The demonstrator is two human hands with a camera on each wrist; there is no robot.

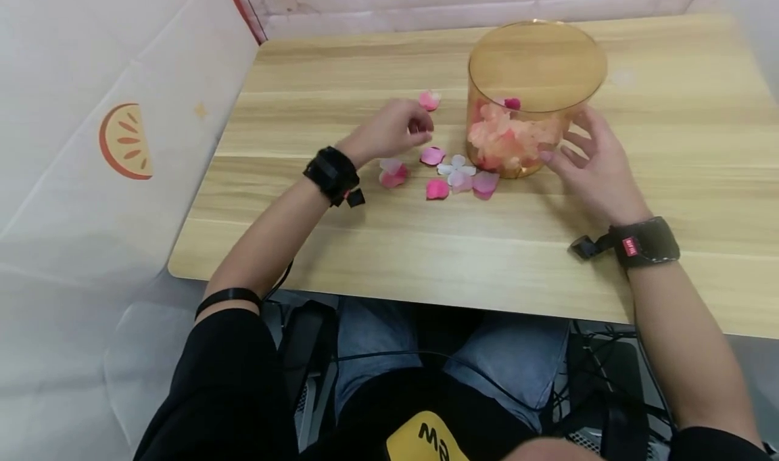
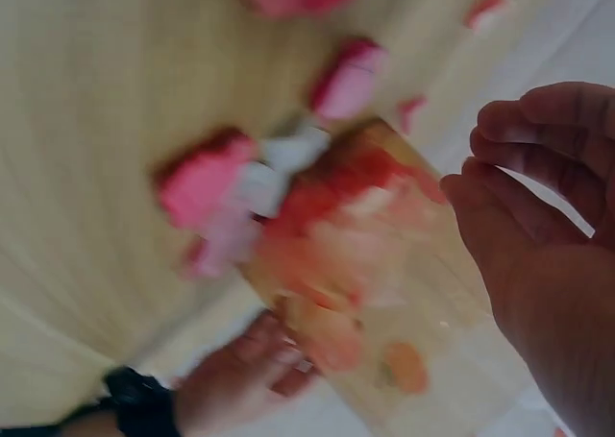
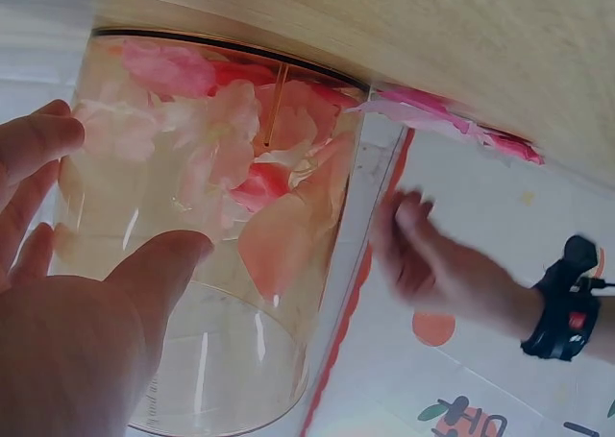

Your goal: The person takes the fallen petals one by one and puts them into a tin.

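On table, mid-run
Container: amber clear tub point(image 1: 535, 96) upright on wooden table point(image 1: 365, 258), roughly a third full of pink and peach petals point(image 1: 508, 136).
Left to do: judging by the layout, six or so loose petals point(image 1: 453, 176) lie just left of the tub, plus one petal point(image 1: 429, 100) further back.
Left hand point(image 1: 389, 131): above the loose petals, fingers curled; cannot tell if it pinches one, wrist view blurred.
Right hand point(image 1: 593, 167): fingers spread, touching tub wall, steadying it.
Writing: red tag on right wrist strap point(image 1: 642, 243), unreadable; yellow patch point(image 1: 426, 441) at chest with black letters, partly cut off, not legible.
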